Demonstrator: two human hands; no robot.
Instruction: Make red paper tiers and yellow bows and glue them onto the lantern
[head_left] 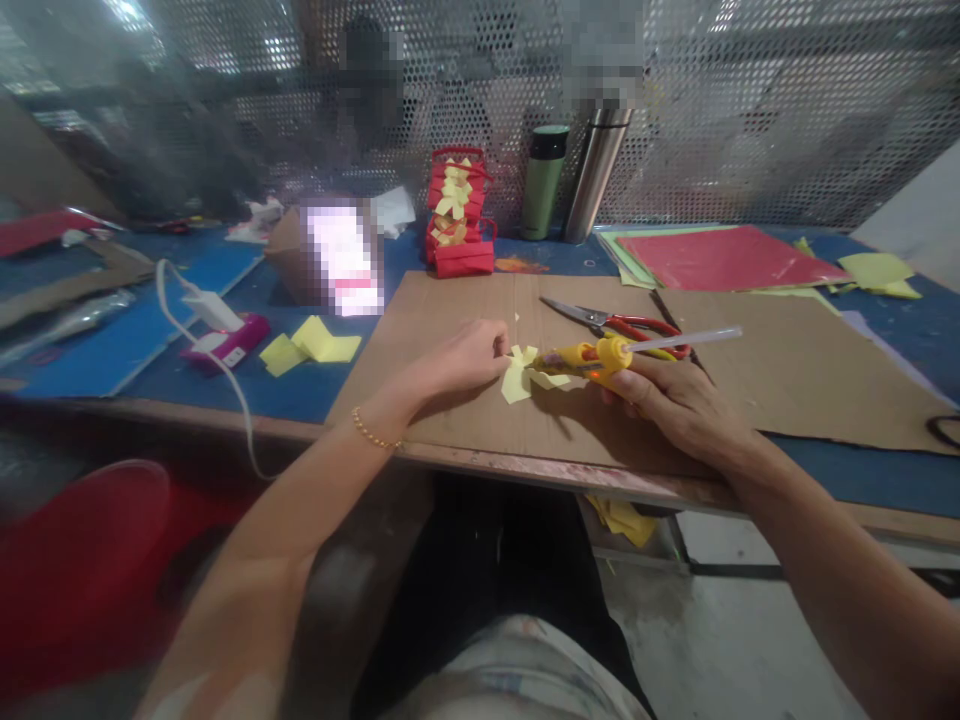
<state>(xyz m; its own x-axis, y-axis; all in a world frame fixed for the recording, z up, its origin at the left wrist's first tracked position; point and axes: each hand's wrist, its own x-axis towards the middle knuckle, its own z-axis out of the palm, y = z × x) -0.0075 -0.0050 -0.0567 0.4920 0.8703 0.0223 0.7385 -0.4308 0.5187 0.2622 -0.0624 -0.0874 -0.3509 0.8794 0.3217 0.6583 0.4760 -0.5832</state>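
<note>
My right hand is wrapped round a yellow hot glue gun, a clear glue stick jutting from its back end. The gun's nozzle points left, at a pale yellow paper cutout shaped like a flower or bow. Fingers curled, my left hand pinches the left edge of that cutout against the cardboard sheet. Another pale yellow paper strip lies under the gun. Behind it rest scissors with red handles.
Red paper lanterns or boxes with yellow bows stand at the back, beside a green flask and a steel flask. Left are a lit phone, yellow paper and a purple power adapter with a cable. Red paper lies back right.
</note>
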